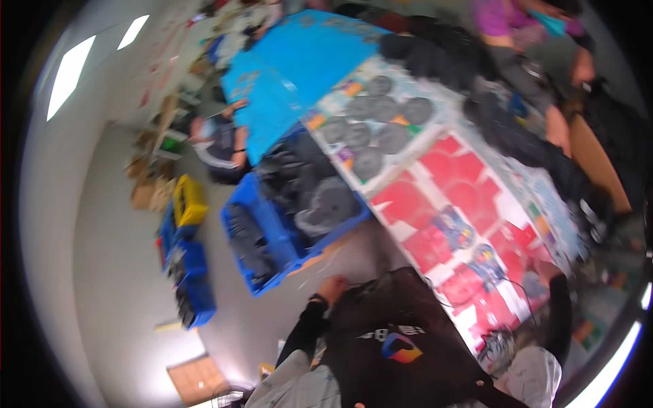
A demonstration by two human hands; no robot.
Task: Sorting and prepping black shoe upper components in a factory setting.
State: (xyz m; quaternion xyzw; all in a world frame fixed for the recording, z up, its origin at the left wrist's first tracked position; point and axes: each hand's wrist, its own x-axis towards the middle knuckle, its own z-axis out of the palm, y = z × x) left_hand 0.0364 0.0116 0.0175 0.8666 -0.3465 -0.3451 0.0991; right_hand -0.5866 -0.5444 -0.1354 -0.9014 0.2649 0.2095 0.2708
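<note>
The picture is smeared by motion. My left hand (332, 289) is beside the dark apron (381, 340), off the table's edge and near the blue bins; its fingers are too blurred to read. Over the right side of the table is my right hand (546, 270), near a small grey piece (535, 285) and the red-and-white printed sheet (469, 187). Whether it touches them I cannot tell. Two dark round pieces with multicoloured marks, one of them a patterned piece (486, 264), lie on the sheet between red shapes.
Several grey round pieces (381, 109) sit beyond the sheet. Blue bins (272, 255) with dark fabric stand left of the table. A blue tabletop (292, 75) is farther off. Dark garments (517, 129) line the right edge, near a person in purple (503, 24). Another person (221, 146) is at left.
</note>
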